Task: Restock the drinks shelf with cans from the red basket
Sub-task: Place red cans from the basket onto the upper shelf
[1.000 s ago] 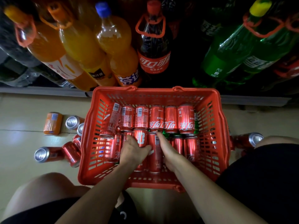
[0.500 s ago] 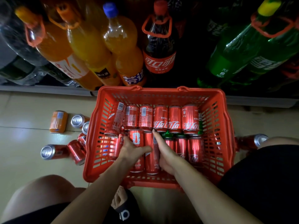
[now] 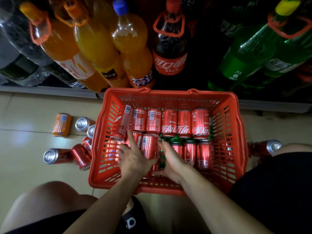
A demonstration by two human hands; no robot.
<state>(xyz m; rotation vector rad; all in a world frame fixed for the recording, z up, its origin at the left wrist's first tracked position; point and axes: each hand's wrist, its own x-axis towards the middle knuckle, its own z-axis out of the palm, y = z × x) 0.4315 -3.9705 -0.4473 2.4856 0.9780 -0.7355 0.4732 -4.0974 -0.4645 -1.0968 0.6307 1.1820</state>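
Red basket [image 3: 236, 132] on the floor [image 3: 25, 102] before the drinks shelf [image 3: 50, 92], holding red cola cans lying in two rows; the far row [image 3: 168, 122] lies untouched. Left hand [image 3: 133, 157], fingers spread wide and fairly straight, rests on near-row cans at the basket's left. Right hand [image 3: 170, 159], fingers extended, lies against the side of a near-row can [image 3: 148, 146] between the two hands; whether either hand actually grips a can cannot be told. Loose cans [image 3: 79, 156] and an orange can [image 3: 61, 124] lie on the floor left of the basket.
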